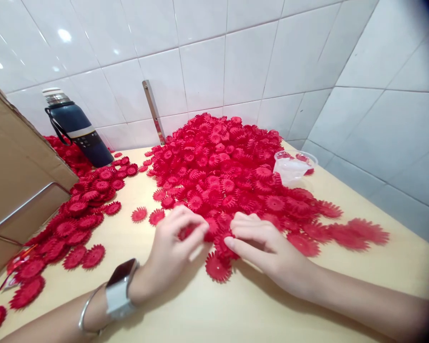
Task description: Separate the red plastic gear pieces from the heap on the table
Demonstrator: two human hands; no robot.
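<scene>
Grip of the left hand (173,240), in the head view, is rounded, thumb and forefinger bent toward each other with their tips near together; red shows in the loop between them, but I cannot tell whether a disc is pinched there or only lies behind. The right hand (279,257) has its fingers curled and its thumb reaching forward, the tips against red toothed discs at the near edge of the pile (214,162). Whether that grip has hold of one cannot be made out, since the spot is blurred.

The pile of discs is heaped on the pale table (186,314), rising toward the white tiled wall (203,66) behind. One near disc (218,268) lies in front of the fingertips, between the two hands. Blurred discs (359,233) trail off to the right, beyond the right hand. A clear plastic container (291,169) sits at the pile's right side.

Left of the pile, a metal strip (151,107) stands by the wall. Farther left, a dark bottle (82,133) appears tilted, with a second spread of discs (76,224) in front of it, beside a cardboard box (17,176). A watch (120,281) is strapped around the left wrist.
</scene>
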